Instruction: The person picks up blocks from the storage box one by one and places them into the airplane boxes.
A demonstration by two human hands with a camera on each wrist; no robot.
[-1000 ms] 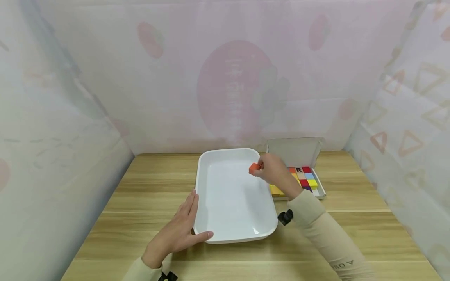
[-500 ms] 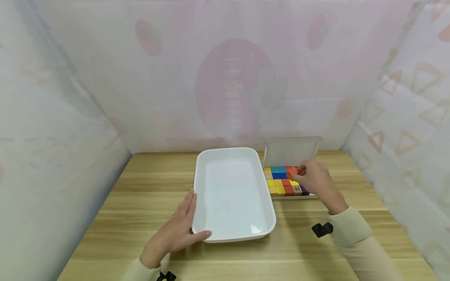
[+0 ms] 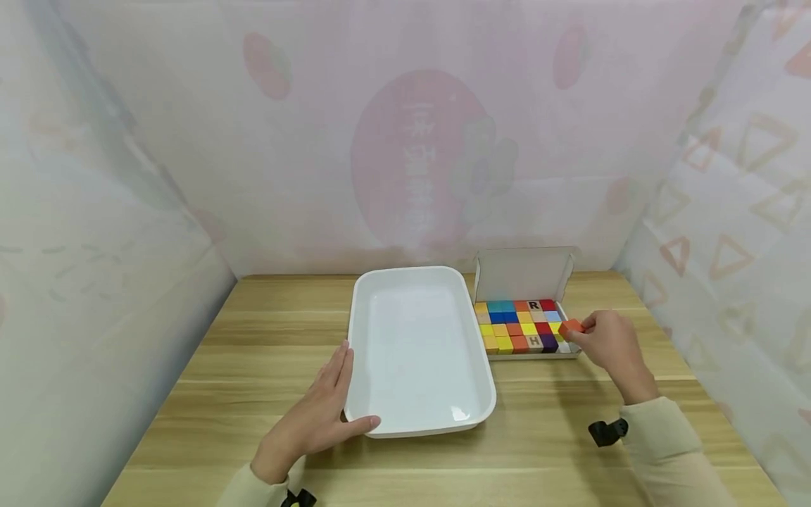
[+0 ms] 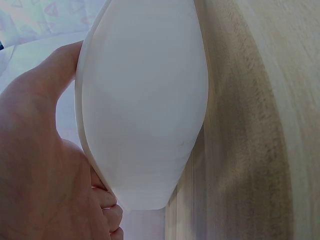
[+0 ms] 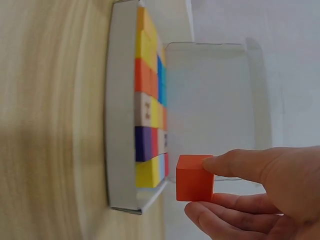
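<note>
The right hand (image 3: 610, 343) pinches an orange block (image 3: 571, 327) in its fingertips, just above the right end of the box of blocks (image 3: 524, 328). There is a gap at that corner of the box. The left hand (image 3: 317, 419) lies flat with straight fingers against the white tray (image 3: 418, 422), left of the box. Bare table (image 3: 557, 436) lies in front of the box.
</note>
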